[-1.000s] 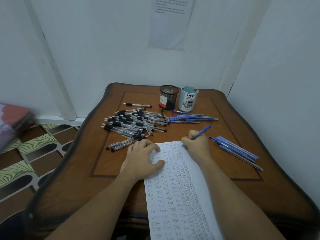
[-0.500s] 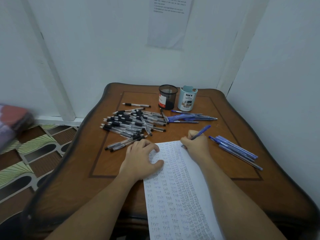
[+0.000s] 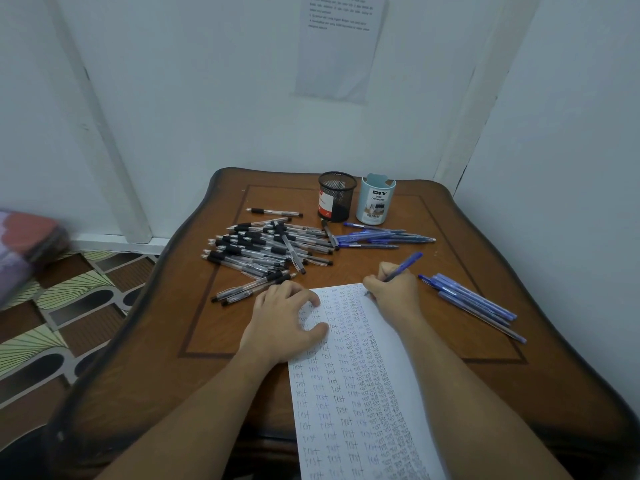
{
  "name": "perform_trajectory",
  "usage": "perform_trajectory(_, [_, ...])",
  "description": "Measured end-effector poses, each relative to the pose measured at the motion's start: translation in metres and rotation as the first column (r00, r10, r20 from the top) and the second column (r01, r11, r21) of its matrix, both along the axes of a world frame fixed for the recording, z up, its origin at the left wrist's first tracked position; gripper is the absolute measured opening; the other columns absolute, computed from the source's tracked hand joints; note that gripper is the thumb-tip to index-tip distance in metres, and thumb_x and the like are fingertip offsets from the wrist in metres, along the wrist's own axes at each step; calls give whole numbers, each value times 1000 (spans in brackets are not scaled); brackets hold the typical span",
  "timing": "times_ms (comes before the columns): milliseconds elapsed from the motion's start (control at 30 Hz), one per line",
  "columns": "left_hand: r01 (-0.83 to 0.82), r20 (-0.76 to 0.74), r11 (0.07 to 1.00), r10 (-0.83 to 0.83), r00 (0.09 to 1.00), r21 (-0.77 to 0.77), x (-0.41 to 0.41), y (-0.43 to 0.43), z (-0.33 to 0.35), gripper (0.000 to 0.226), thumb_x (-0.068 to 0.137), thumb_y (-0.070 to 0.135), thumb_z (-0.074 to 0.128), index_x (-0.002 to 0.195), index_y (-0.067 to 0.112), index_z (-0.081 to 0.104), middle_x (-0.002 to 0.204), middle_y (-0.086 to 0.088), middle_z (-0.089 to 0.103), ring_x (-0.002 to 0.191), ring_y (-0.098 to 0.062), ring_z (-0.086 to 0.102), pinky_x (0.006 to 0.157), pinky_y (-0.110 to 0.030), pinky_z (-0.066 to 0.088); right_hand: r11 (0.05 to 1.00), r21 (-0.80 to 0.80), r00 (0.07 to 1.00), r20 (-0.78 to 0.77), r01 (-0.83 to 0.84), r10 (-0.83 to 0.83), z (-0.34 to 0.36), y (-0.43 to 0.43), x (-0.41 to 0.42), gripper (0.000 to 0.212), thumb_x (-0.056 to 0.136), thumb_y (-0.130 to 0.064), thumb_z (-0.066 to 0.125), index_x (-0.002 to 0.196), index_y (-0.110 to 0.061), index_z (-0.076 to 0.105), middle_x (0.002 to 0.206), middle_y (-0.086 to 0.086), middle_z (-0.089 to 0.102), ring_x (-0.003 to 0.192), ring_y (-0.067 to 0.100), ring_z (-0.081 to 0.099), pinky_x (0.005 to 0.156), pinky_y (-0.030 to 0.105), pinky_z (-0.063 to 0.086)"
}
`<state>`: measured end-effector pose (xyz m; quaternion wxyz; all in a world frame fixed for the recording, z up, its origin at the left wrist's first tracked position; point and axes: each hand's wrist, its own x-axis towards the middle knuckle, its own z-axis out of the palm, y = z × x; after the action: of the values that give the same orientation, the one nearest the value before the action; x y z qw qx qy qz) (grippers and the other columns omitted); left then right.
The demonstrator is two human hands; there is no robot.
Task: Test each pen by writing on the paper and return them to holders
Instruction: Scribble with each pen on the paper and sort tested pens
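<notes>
Table (image 3: 519,375): paper (image 3: 349,393) cut off; pen (image 3: 403,268) gripped.

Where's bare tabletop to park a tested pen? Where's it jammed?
Bare wood: left of the left hand, toward the table edge; far right corner, right of the blue holder. Crowded: black pen pile and blue pens behind the paper.

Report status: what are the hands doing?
Right hand grips blue pen, tip on paper. Left hand presses paper. Loose pens beside it, none on it.
</notes>
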<state>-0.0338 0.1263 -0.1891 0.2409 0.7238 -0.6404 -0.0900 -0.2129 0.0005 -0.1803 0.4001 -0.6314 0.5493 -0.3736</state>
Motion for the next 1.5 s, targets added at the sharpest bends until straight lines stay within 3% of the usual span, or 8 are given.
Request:
perform_trajectory(200, [3, 10, 1000, -3, 1000, 19, 0, 0, 0, 40, 84, 62, 59, 118, 43, 54, 126, 20, 42, 121, -3, 32, 112, -35, 18, 982, 162, 948, 286, 99, -143, 12, -9, -7, 31, 97, -8, 55, 67, -13, 47, 59, 4, 47, 61, 17, 44, 63, 32, 40])
perform_trajectory(367, [0, -4, 1000, 0, 1000, 19, -1, 1, 1, 40, 83, 62, 60, 118, 43, 55, 125, 21, 41, 120, -3, 33, 112, -34, 18, 930, 368, 867, 466, -7, -178, 31, -14, -18, 36, 105, -49, 35, 98, -20, 55, 48, 1, 38, 45, 14, 34, 49, 29, 28])
perform_trajectory(467, [3, 0, 1000, -3, 1000, 14, 0, 2, 2, 40, 83, 61, 59, 119, 43, 54, 124, 21, 40, 120, -3, 32, 111, -33, 18, 966, 256, 946, 320, -32, -53, 38, -13, -20, 33, 109, -38, 31, 115, -18, 56, 49, 4, 42, 42, 15, 35, 45, 30, 28])
perform_trajectory(733, [0, 7, 1000, -1, 1000, 19, -2, 3, 3, 41, 84, 63, 57, 120, 44, 54, 124, 22, 40, 116, 0, 31, 110, -32, 22, 993, 111, 988, -147, -39, 56, 54, -10, -49, 29, 110, -25, 31, 100, -11, 55, 73, 5, 52, 58, 14, 46, 48, 24, 41])
perform_trajectory(833, [-2, 6, 1000, 2, 1000, 14, -3, 5, 3, 41, 84, 63, 57, 120, 43, 54, 125, 21, 42, 119, -2, 34, 109, -31, 25, 995, -84, 885, -465, -52, 7, 58, -22, -76, 29, 108, -22, 37, 105, -7, 62, 91, 10, 63, 73, 17, 55, 72, 40, 49])
perform_trajectory(1000, [3, 4, 1000, -3, 1000, 11, -3, 6, 4, 41, 84, 61, 57, 120, 43, 55, 125, 21, 42, 117, -2, 34, 108, -32, 25, 978, -205, 717, -677, 29, -163, 43, -53, -133, 30, 99, -8, 49, 118, -5, 72, 111, 24, 68, 98, 40, 63, 89, 52, 53])
perform_trajectory(1333, [-1, 11, 1000, 0, 1000, 20, -2, 3, 3, 40, 84, 62, 58, 120, 43, 54, 124, 22, 41, 112, 1, 29, 107, -31, 24, 997, -70, 663, -744, 38, -78, 28, -48, -152, 31, 103, -23, 49, 123, -18, 72, 124, 11, 68, 112, 32, 61, 98, 51, 49])
perform_trajectory(1500, [4, 2, 1000, -4, 1000, 10, -2, 1, 2, 40, 83, 63, 59, 118, 44, 54, 123, 22, 41, 111, 1, 29, 105, -30, 23, 975, -221, 583, -793, -2, -178, 36, -51, -125, 27, 103, -23, 50, 117, -16, 72, 116, 9, 66, 107, 27, 59, 99, 46, 44])
